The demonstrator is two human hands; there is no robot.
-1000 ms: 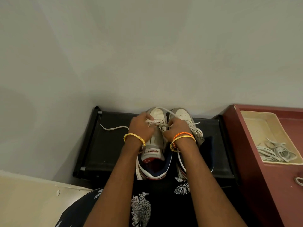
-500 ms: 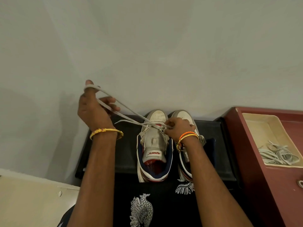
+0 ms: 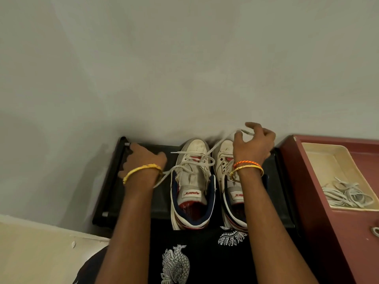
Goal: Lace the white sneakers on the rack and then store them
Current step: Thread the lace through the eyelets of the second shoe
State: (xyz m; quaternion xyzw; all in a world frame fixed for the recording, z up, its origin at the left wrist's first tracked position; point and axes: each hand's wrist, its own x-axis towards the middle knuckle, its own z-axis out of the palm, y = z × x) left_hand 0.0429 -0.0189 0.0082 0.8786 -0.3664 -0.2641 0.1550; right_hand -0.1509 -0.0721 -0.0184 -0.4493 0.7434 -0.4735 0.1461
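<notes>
Two white sneakers with navy and red trim stand side by side on the black rack [image 3: 114,181], toes to the wall. The left sneaker [image 3: 192,181] has a white lace [image 3: 217,145] threaded through its front eyelets. My right hand [image 3: 253,146] is raised over the toe of the right sneaker [image 3: 224,158] and pinches one lace end, drawn up and to the right. My left hand [image 3: 141,158] rests on the rack left of the left sneaker with fingers curled under. The other lace end lies slack beneath that wrist. Whether the hand holds it is hidden.
A dark red cabinet [image 3: 320,212] stands to the right of the rack. On it sits a cream tray [image 3: 320,154] with a heap of white laces [image 3: 346,194]. A pale wall rises directly behind the rack. My dark printed clothing fills the bottom centre.
My left hand came down from high on the left onto the rack, and its lace end went slack. My right hand left the eyelets and lifted the other end up and right.
</notes>
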